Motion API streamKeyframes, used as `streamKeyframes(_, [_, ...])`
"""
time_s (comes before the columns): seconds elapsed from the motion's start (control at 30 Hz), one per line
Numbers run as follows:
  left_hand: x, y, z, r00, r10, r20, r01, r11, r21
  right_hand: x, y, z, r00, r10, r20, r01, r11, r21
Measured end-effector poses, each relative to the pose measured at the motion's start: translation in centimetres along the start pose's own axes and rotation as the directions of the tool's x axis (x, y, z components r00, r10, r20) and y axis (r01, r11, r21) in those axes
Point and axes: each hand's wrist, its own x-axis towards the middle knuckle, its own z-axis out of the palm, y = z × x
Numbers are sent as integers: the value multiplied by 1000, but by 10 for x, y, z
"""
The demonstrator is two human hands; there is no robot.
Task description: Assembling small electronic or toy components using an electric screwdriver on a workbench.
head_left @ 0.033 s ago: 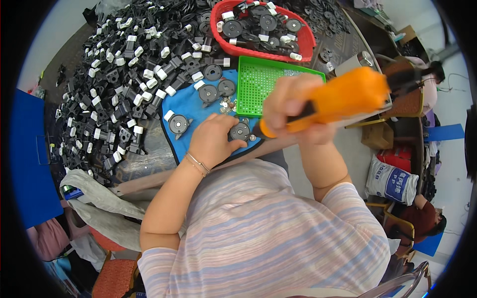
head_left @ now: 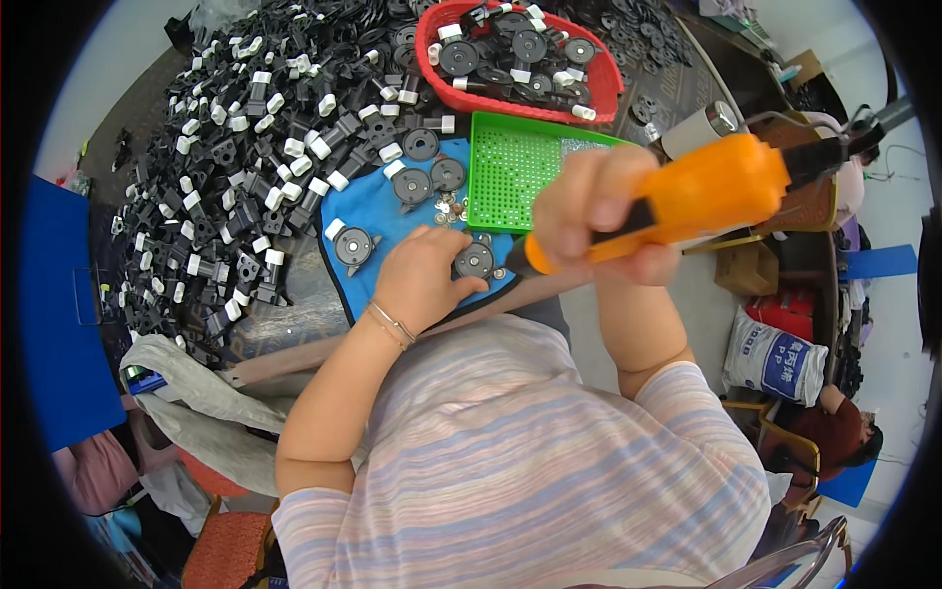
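Orange driver (head_left: 711, 191), gripped in right hand (head_left: 589, 204), is shifted slightly right, tip (head_left: 521, 257) apparently farther from black disc (head_left: 475, 260), which is still pinched by left hand (head_left: 420, 275).

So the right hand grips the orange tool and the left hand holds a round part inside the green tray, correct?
Not inside the tray: the head view shows the left hand holding the round part on the blue cloth. The rest stands.
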Motion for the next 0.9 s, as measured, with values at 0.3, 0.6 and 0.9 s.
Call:
streamKeyframes(0.3, [80, 43, -78, 869, 363, -337, -316, 930, 188, -15, -14, -14, 999, -41, 18, 38, 988, 151])
streamKeyframes(0.6, [75, -5, -101, 996, 13, 83, -39, 946, 322, -30, -21, -25, 985, -25, -173, 27, 1000, 13])
streamKeyframes(0.9, [44, -35, -51, 996, 12, -86, 22, 924, 381, -19, 5, -29, 847, -154, -509, -80, 910, -407])
